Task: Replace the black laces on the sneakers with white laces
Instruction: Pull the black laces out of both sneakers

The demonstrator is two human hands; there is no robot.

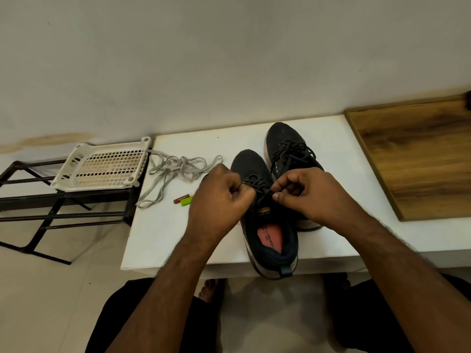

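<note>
Head view, steeply down (close) over table (163, 233)

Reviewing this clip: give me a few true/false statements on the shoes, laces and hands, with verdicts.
1. Both hands, left hand and right hand, work the black lace on the near shoe. True.
2. The white laces are already threaded in the far shoe. False: they lie loose on the table, and that shoe has black laces.
3. A battery lies left of the near shoe. True.
4. The basket sits on the table. False: it rests on a black rack beside it.
</note>
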